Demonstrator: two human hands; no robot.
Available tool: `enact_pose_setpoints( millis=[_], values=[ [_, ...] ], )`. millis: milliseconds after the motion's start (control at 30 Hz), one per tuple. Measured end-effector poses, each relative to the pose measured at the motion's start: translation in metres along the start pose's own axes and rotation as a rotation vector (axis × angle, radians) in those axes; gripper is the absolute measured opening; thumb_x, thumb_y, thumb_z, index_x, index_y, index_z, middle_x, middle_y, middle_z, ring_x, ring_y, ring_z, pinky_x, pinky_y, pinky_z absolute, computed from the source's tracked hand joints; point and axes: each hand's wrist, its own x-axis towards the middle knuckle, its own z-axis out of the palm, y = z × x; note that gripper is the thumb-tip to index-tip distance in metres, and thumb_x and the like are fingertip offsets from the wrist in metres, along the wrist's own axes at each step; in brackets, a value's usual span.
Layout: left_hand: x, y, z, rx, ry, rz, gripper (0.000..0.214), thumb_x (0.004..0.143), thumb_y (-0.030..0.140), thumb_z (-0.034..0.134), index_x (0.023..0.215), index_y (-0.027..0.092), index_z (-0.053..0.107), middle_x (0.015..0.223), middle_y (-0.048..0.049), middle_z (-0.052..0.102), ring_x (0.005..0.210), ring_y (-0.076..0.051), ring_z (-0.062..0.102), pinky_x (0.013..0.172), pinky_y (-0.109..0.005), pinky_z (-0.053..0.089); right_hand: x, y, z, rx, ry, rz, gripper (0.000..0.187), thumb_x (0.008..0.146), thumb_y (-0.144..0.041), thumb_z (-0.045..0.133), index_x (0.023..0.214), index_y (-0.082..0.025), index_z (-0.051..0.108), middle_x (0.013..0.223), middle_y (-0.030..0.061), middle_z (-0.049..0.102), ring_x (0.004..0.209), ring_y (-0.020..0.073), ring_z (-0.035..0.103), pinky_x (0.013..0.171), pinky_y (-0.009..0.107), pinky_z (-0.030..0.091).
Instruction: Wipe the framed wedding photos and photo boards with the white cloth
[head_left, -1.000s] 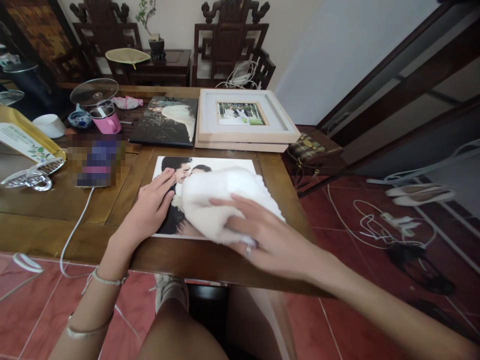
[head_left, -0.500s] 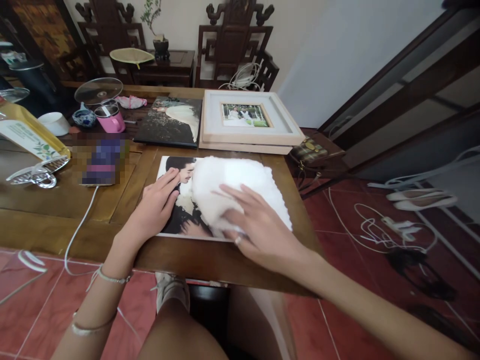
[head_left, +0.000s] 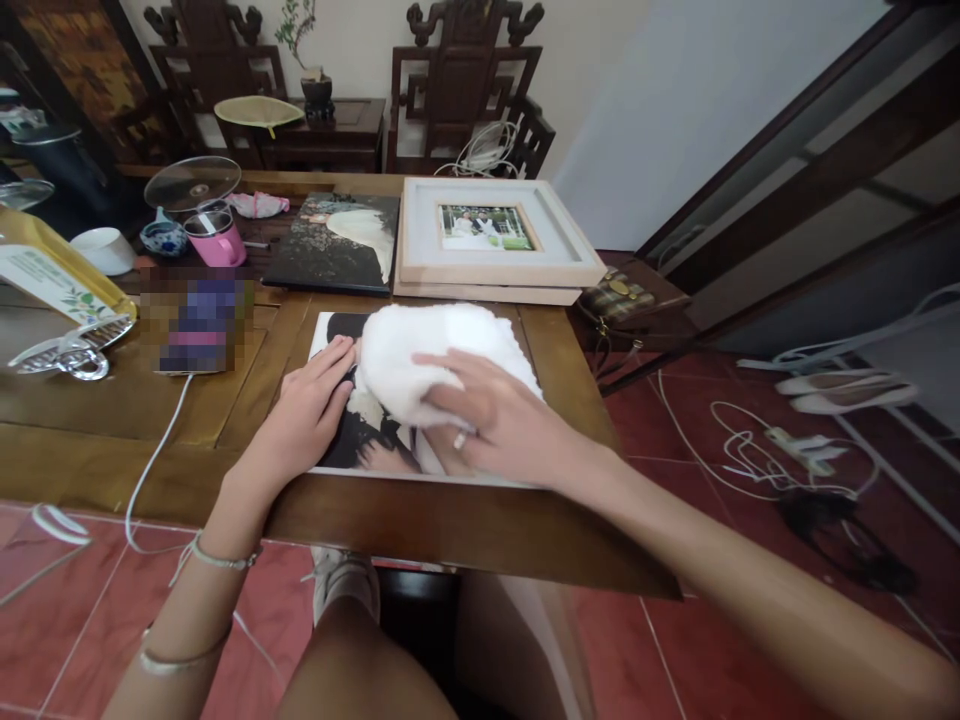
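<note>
A photo panel (head_left: 386, 455) lies flat near the table's front edge. My left hand (head_left: 309, 402) rests on its left side, palm down with fingers stretched out. My right hand (head_left: 504, 418), with a ring on one finger, grips a fluffy white cloth (head_left: 450, 328) and presses it on the panel. The cloth covers much of the panel's upper and right part, so that area is hidden. The thumb side of the right hand is partly tucked under the cloth's near edge.
Behind the panel lie a dark photo panel (head_left: 334, 245) and stacked pale wooden picture frames (head_left: 499, 270). To the left are a phone (head_left: 201, 325) on a white cable, a hair claw clip (head_left: 75, 350), an oil bottle (head_left: 56, 260) and a pink mug (head_left: 217, 240).
My right hand has moved the cloth left and slightly away from me across the panel, uncovering some of the lower right part. My left hand stays in place.
</note>
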Motion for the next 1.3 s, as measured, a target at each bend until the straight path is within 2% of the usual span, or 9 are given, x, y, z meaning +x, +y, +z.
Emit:
enact_pose_setpoints(
  millis=[100,200,333,500,633,867,1067,1200,1300],
  values=[
    [0.0,0.0,0.001,0.002,0.009,-0.002,0.05,0.101,0.031,0.034,0.146,0.012,0.046,0.155,-0.0138,0.043,0.146,-0.027,0.036,0.12,-0.048,0.029,0.016,0.02,0.005,-0.042,0.033,0.045,0.022,0.09,-0.018,0.048,0.104,-0.015,0.065,0.123,0.0194,0.067,0.13,0.032,0.054,0.106,0.056,0.043],
    [0.0,0.0,0.001,0.007,0.016,-0.004,0.051,0.102,0.031,0.033,0.146,0.01,0.046,0.155,-0.0144,0.042,0.146,-0.026,0.035,0.121,-0.047,0.029,0.019,0.02,0.008,-0.055,0.049,0.065,0.021,0.089,-0.017,0.049,0.101,-0.014,0.066,0.117,0.0199,0.069,0.131,0.0334,0.052,0.107,0.056,0.042],
    [0.0,0.001,0.0,0.014,0.0,-0.003,0.051,0.101,0.031,0.033,0.146,0.01,0.046,0.156,-0.0149,0.041,0.146,-0.026,0.035,0.12,-0.048,0.028,0.001,-0.008,0.007,-0.027,0.046,0.029,0.028,0.078,-0.011,0.052,0.102,-0.015,0.067,0.13,0.0184,0.065,0.136,0.0338,0.048,0.111,0.059,0.037],
    [0.0,0.004,-0.001,-0.004,-0.007,-0.006,0.051,0.1,0.027,0.033,0.146,0.012,0.046,0.156,-0.0142,0.04,0.147,-0.027,0.034,0.12,-0.049,0.029,-0.03,-0.052,0.003,0.033,-0.015,-0.056,0.025,0.08,-0.01,0.052,0.098,-0.017,0.068,0.142,0.0152,0.058,0.14,0.0331,0.042,0.114,0.06,0.034],
    [0.001,0.002,-0.002,-0.015,-0.021,-0.009,0.052,0.097,0.023,0.035,0.147,0.012,0.045,0.157,-0.0144,0.039,0.147,-0.026,0.033,0.121,-0.047,0.028,-0.037,-0.065,0.0,0.08,-0.038,-0.095,0.018,0.082,-0.013,0.055,0.093,-0.019,0.068,0.142,0.0126,0.058,0.14,0.0319,0.043,0.116,0.057,0.033],
    [0.0,0.001,-0.001,-0.031,-0.006,0.003,0.048,0.1,0.027,0.033,0.144,0.016,0.049,0.156,-0.0123,0.041,0.147,-0.027,0.033,0.119,-0.051,0.03,-0.01,-0.025,0.004,0.059,-0.061,-0.017,0.032,0.08,-0.013,0.053,0.108,-0.021,0.066,0.138,0.0112,0.061,0.137,0.0279,0.048,0.112,0.054,0.038],
    [0.0,0.001,0.0,-0.006,0.02,-0.004,0.049,0.101,0.031,0.035,0.144,0.013,0.049,0.154,-0.0137,0.044,0.145,-0.026,0.037,0.12,-0.048,0.03,0.026,0.022,0.008,-0.027,-0.008,0.04,0.023,0.09,-0.021,0.048,0.104,-0.018,0.066,0.12,0.0163,0.066,0.121,0.031,0.055,0.101,0.05,0.043],
    [0.0,0.001,0.0,-0.016,0.022,-0.004,0.05,0.101,0.032,0.035,0.145,0.013,0.048,0.155,-0.0137,0.043,0.146,-0.027,0.036,0.119,-0.049,0.031,0.043,0.03,0.001,-0.03,-0.031,0.111,0.018,0.09,-0.027,0.048,0.089,-0.019,0.064,0.096,0.012,0.066,0.091,0.0291,0.059,0.079,0.043,0.048],
    [0.0,0.0,0.001,-0.026,0.024,-0.002,0.049,0.101,0.033,0.035,0.145,0.015,0.048,0.155,-0.0131,0.043,0.146,-0.026,0.036,0.119,-0.049,0.031,0.042,0.024,0.005,-0.004,-0.012,0.15,0.013,0.084,-0.021,0.05,0.088,-0.02,0.062,0.098,0.0101,0.067,0.098,0.0299,0.059,0.085,0.045,0.047]
  ],
)
